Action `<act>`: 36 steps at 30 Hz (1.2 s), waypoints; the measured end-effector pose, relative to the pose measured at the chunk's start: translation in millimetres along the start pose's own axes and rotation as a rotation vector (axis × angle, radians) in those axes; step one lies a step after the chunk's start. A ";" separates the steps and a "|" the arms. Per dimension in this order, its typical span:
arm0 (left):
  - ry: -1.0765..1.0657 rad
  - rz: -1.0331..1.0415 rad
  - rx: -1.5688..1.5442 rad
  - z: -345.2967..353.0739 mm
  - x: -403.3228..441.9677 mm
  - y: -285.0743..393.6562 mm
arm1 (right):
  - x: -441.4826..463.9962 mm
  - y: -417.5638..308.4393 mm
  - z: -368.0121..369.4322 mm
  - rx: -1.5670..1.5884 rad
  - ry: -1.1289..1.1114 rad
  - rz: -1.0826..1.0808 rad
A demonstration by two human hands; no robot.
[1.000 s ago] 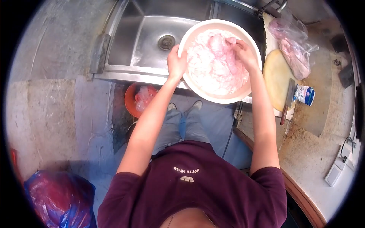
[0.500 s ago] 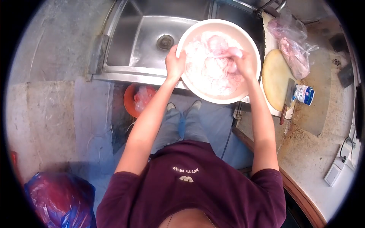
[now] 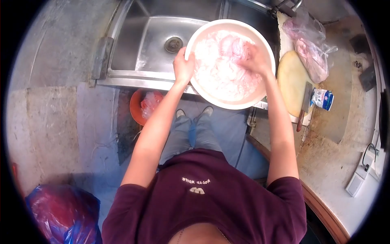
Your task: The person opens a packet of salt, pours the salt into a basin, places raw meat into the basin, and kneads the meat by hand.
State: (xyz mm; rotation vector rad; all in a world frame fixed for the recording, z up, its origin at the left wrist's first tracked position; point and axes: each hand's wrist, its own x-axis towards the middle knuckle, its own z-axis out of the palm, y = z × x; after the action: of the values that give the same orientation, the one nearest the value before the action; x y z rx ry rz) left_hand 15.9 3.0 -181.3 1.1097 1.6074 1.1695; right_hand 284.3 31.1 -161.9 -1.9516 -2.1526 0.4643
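The left hand [image 3: 185,68] grips the left side of a white basin [image 3: 233,104] at the sink [image 3: 160,61]; the right hand [image 3: 256,62], blurred, is among pale pink pieces [image 3: 223,77] inside. Rightward, a cleaver [image 3: 307,98] lies at a round board's [image 3: 291,81] edge beside a packet [image 3: 323,99].

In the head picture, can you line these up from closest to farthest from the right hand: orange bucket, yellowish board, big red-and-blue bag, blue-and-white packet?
From the right hand:
1. Yellowish board: just to its right.
2. Blue-and-white packet: farther right.
3. Orange bucket: off to the left, lower down.
4. Red-and-blue bag: far away, bottom left.
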 end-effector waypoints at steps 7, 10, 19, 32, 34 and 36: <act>0.043 0.065 0.041 1.2 1.3 -9.8 | -26.0 6.5 85.9 0.569 -0.002 0.262; 0.041 0.041 0.056 3.0 1.8 -6.1 | -31.9 -2.9 60.1 0.879 -0.160 0.330; 0.038 0.112 0.053 -0.1 0.1 -3.3 | -68.2 -114.8 45.3 -0.229 -0.006 -0.255; 0.029 0.102 0.057 0.9 4.1 -13.7 | -16.6 -91.8 61.1 -0.022 -0.207 -0.073; 0.029 0.109 0.060 0.8 6.7 -12.0 | -11.7 -84.1 39.4 0.114 -0.275 0.026; 0.019 0.130 0.053 0.5 5.5 -15.8 | -1.6 -78.4 4.9 0.421 -0.411 0.238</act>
State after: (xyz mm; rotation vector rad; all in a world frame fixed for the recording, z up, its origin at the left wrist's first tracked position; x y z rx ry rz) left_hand 12.1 5.7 -197.4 1.2566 1.6083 1.2310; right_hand 209.9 22.9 -138.2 -1.9910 -1.8159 1.3416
